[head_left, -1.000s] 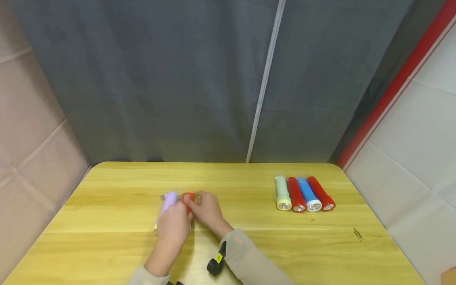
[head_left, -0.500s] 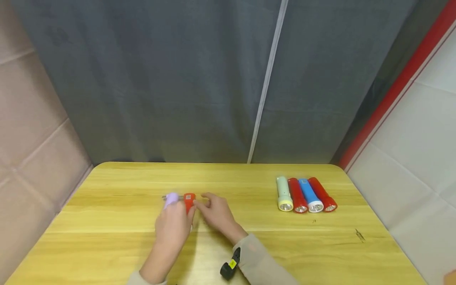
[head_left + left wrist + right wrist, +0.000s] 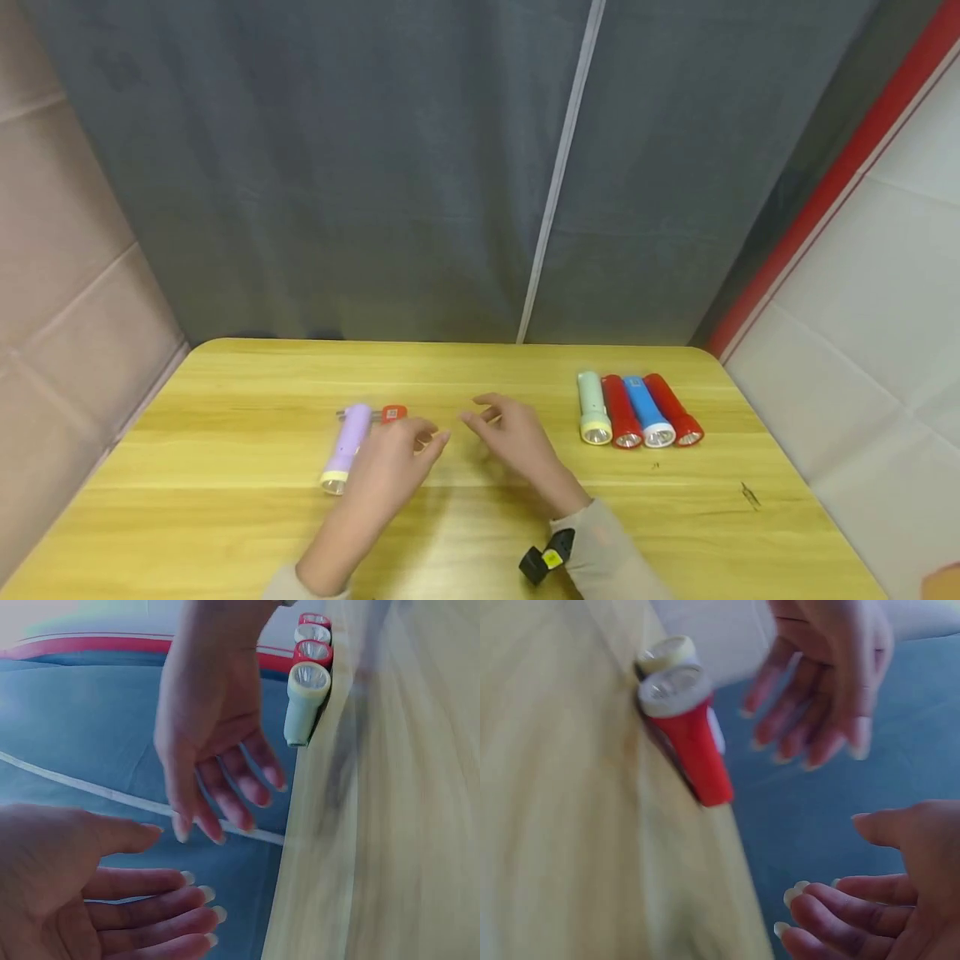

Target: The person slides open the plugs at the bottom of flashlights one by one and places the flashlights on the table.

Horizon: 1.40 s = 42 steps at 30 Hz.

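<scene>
A purple flashlight (image 3: 350, 442) with a pale yellow head lies left of centre on the table, and a red flashlight (image 3: 393, 412) lies just right of it. My left hand (image 3: 393, 462) is over the red one in the head view and hides most of it. The right wrist view shows that red flashlight (image 3: 701, 754) with its white head. My left hand (image 3: 142, 900) holds nothing, its fingers spread and thumb apart. To the right of it, my right hand (image 3: 517, 429) hovers over the table, fingers loosely bent and nothing in them.
At the right back of the wooden table (image 3: 465, 517), a pale green flashlight (image 3: 592, 408), a red one (image 3: 622, 411), a blue one (image 3: 648, 411) and another red one (image 3: 674, 408) lie side by side. A grey curtain (image 3: 337, 183) hangs behind.
Both hands have left the red flashlight. The right hand has moved away to the right; the left has lifted off and shifted right, uncovering the purple flashlight. The flashlights stay in place.
</scene>
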Motion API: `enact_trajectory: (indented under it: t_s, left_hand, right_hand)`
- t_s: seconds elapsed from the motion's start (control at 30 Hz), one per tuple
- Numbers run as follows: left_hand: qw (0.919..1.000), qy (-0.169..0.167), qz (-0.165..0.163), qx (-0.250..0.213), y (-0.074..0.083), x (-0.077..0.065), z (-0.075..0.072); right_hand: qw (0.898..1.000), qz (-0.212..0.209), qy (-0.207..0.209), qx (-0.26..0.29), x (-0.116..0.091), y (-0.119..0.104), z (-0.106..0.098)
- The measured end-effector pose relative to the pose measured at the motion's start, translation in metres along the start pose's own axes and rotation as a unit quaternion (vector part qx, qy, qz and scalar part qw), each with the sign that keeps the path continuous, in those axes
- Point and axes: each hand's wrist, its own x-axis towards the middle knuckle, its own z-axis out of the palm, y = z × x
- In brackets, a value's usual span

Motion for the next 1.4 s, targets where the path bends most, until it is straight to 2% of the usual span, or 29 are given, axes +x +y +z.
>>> enact_trajectory:
  t_s: [0.17, 0.3, 0.53, 0.87, 1.0, 1.13, 1.2, 1.4]
  left_hand:
    - [0.9975, -0.058, -0.002, -0.041, 0.004, 0.005, 0.011]
    - [0.9908, -0.097, 0.014, -0.093, 0.01, 0.012, 0.023]
    - [0.9788, -0.132, 0.04, -0.151, 0.026, 0.026, 0.056]
    - [0.972, -0.138, 0.035, -0.187, 0.057, 0.045, 0.107]
    - [0.9699, -0.132, 0.04, -0.201, 0.073, 0.051, 0.126]
    - [0.9668, -0.125, 0.027, -0.221, 0.087, 0.056, 0.141]
    - [0.9683, -0.117, 0.019, -0.22, 0.092, 0.058, 0.148]
    - [0.9811, -0.089, 0.014, -0.171, 0.105, 0.066, 0.159]
  right_hand:
    - [0.999, 0.006, 0.038, -0.029, -0.001, 0.002, -0.024]
    - [0.997, 0.01, 0.067, -0.042, -0.001, 0.008, -0.04]
    - [0.995, 0.034, 0.082, -0.044, -0.004, 0.032, -0.063]
    - [0.989, 0.089, 0.101, -0.061, -0.005, 0.057, -0.098]
    - [0.988, 0.109, 0.096, -0.052, -0.005, 0.066, -0.106]
    - [0.986, 0.136, 0.092, -0.034, -0.006, 0.073, -0.112]
    - [0.985, 0.143, 0.096, -0.025, -0.005, 0.076, -0.113]
    - [0.983, 0.147, 0.112, -0.004, 0.0, 0.087, -0.113]
